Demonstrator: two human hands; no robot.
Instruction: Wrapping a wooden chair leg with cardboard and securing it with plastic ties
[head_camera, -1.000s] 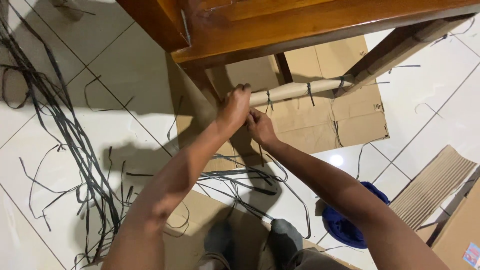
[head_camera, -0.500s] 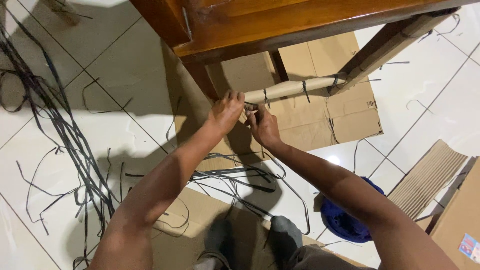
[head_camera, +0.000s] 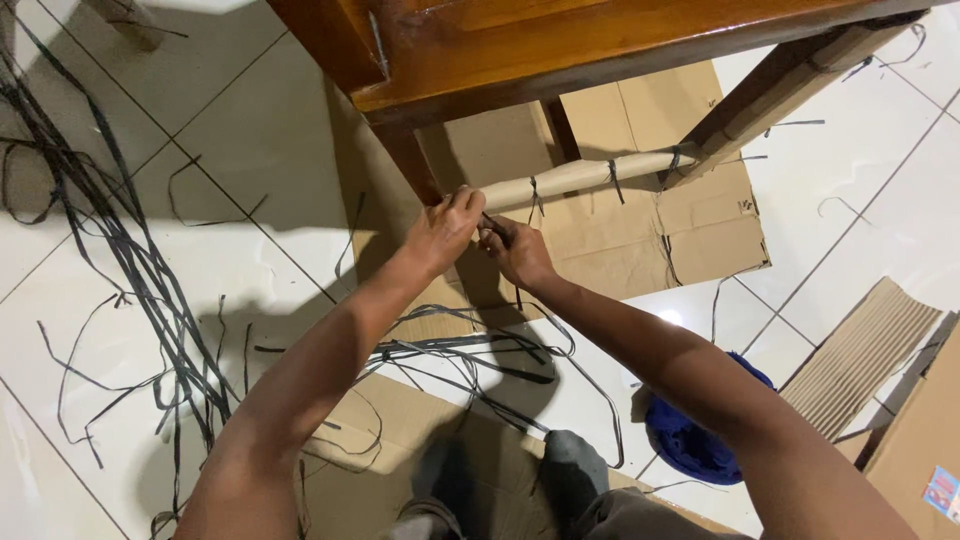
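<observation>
A paper-wrapped crossbar (head_camera: 590, 172) runs between the legs of a brown wooden chair (head_camera: 560, 45), tied at intervals with thin black straps. My left hand (head_camera: 440, 232) closes around the bar's left end by the front leg (head_camera: 408, 165). My right hand (head_camera: 518, 250) sits just beside it, fingers pinched on a black strap (head_camera: 492, 225) at the bar. A loose length of strap hangs from my hands toward the floor.
Flattened brown cardboard (head_camera: 640, 230) lies under the chair. Long black straps (head_camera: 120, 240) trail over the white tiled floor at left and in a tangle (head_camera: 470, 355) below my arms. A blue cloth (head_camera: 700, 440) and corrugated cardboard (head_camera: 860, 360) lie at right.
Both hands dropped slightly from the top of the bar and closed in tighter together at its left end. The view shifted a little.
</observation>
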